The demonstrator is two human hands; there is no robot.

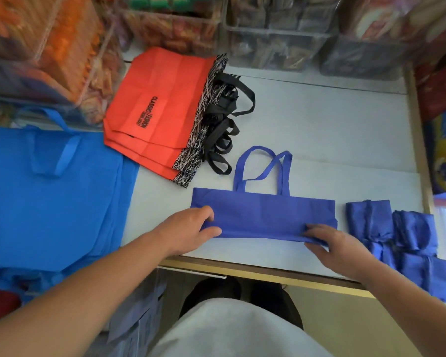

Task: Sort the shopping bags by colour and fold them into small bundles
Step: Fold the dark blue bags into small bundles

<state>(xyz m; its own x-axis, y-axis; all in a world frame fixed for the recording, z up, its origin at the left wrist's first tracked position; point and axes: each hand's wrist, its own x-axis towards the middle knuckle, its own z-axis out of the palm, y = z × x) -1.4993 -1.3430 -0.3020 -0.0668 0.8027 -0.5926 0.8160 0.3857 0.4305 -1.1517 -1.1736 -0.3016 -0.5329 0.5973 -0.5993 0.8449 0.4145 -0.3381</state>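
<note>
Hands at both ends of the violet-blue shopping bag (263, 215), which lies mid-table (345, 140) as a long strip, handles pointing away. Left hand (191, 228) pinches the strip's left end; right hand (337, 246) curls its fingers round the near right edge, likely to keep the fold square for another turn. Finished violet bundles (402, 235) sit just to the right, red bags (155, 112) and bright blue bags (49, 197) stacked apart by colour. Bundles overhang the table's edge; storage bins (276, 42) behind are too blurred to read
</note>
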